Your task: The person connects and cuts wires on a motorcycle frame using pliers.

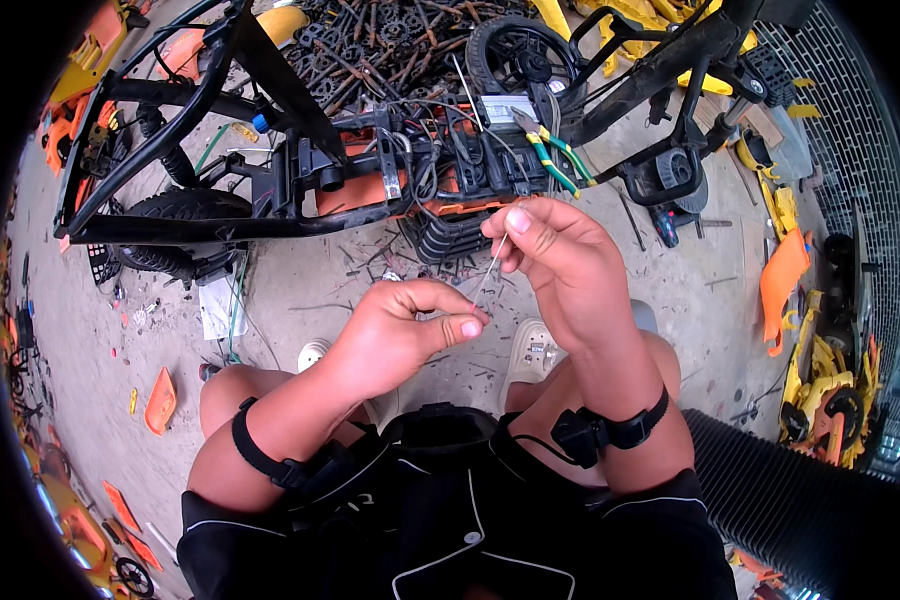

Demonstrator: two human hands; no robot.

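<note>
A thin, pale strip [489, 269], wire or cable tie I cannot tell, stretches at a slant between my two hands. My left hand [398, 328] pinches its lower end between thumb and forefinger. Higher up and to the right, my right hand [572, 262] is closed on the upper end with thumb and fingertips. Just beyond them lies a black vehicle frame [240, 228] with an orange and black middle section full of loose cables [432, 165]. Pliers with green and yellow handles [560, 158] rest on that section, beside a silver box [510, 111].
A heap of rusty metal parts [375, 45] lies behind the frame, next to a small black wheel [523, 62]. A power drill [664, 226] is on the floor at right. Orange panels [785, 285] and yellow parts lie around. A black ribbed hose [770, 490] runs at lower right.
</note>
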